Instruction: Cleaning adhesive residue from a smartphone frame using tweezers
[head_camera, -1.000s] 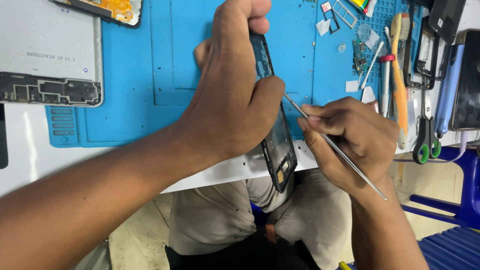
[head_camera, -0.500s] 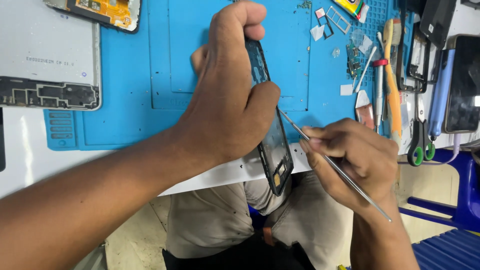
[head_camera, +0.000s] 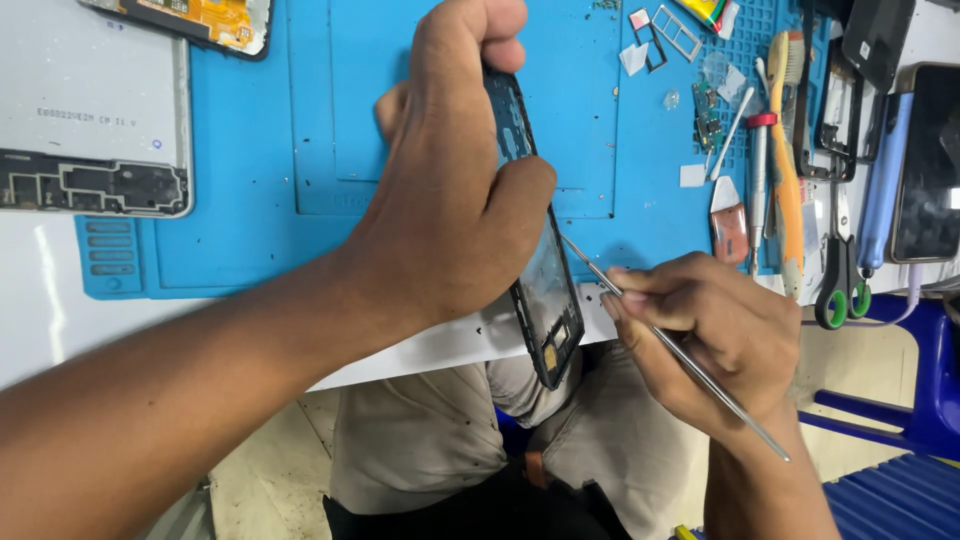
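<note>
Phone frame (head_camera: 540, 300), black and stripped, stands on edge over the near rim of the blue work mat (head_camera: 300, 150), clasped from the left by the left hand (head_camera: 450, 190). Right hand (head_camera: 710, 330) pinches a thin metal pry tool (head_camera: 680, 350), its tip touching the frame's right edge. Green-handled scissors (head_camera: 838, 270) lie far right.

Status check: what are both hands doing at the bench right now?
Left hand grips black phone frame upright on edge. Right hand holds thin metal tool, tip at frame. Nothing between them.
</note>
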